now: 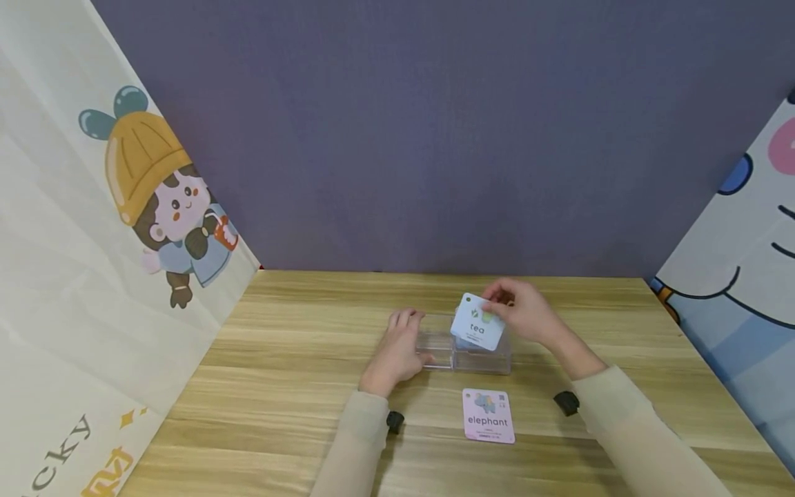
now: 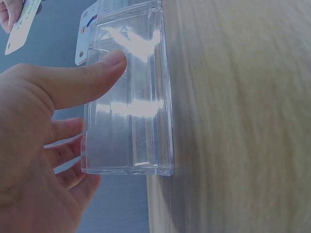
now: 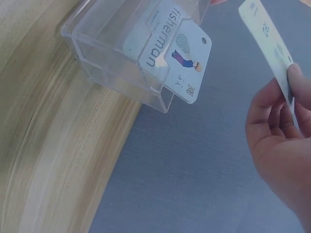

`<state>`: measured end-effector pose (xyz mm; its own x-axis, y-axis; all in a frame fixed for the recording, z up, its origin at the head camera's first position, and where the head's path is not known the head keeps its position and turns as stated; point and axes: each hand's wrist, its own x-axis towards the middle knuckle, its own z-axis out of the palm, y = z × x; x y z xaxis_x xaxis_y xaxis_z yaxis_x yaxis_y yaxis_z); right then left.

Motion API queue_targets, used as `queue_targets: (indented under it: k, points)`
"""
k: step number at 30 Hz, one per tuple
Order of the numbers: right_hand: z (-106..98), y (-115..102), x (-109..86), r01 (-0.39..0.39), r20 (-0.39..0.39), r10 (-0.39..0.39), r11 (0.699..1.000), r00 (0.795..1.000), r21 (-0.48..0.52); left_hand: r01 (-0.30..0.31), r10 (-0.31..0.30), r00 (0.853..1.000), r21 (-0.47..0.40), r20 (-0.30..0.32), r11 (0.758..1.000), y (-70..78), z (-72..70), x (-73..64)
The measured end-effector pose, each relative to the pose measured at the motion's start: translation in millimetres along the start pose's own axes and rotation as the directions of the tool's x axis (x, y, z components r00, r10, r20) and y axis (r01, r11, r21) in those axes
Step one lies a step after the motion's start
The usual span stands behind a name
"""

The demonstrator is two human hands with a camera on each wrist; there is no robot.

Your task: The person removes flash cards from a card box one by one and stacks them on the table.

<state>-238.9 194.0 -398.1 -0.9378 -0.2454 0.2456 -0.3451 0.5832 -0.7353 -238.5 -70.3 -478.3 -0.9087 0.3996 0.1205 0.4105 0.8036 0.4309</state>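
A clear plastic box [image 1: 437, 354] with compartments stands on the table, its left end gripped by my left hand [image 1: 397, 351]. In the left wrist view the thumb [image 2: 90, 80] lies over the near side and the fingers reach behind the box. Between thumb and fingers, my right hand [image 1: 524, 309] pinches a pale blue "tea" card [image 1: 475, 324] by its edge, above the box's right part. A "fisherman" card [image 3: 182, 58] leans in that right compartment, its top sticking out. On the table in front of the box lies a pink "elephant" card [image 1: 488, 417], face up.
The wooden table [image 1: 279, 386] ends at a dark blue-grey wall panel [image 1: 435, 138] at the back. Printed curtains [image 1: 81, 276] with cartoon figures hang on both sides. A black wrist mount [image 1: 566, 403] sits beside the right sleeve.
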Motion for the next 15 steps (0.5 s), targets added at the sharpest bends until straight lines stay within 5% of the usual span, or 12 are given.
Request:
queue_targets:
  k: [15]
  points:
    - [-4.6, -2.7, -10.1, -0.017, 0.040, 0.016, 0.999, 0.999, 0.031, 0.001, -0.001, 1.000, -0.014, -0.001, 1.000, -1.6, 0.3, -0.9]
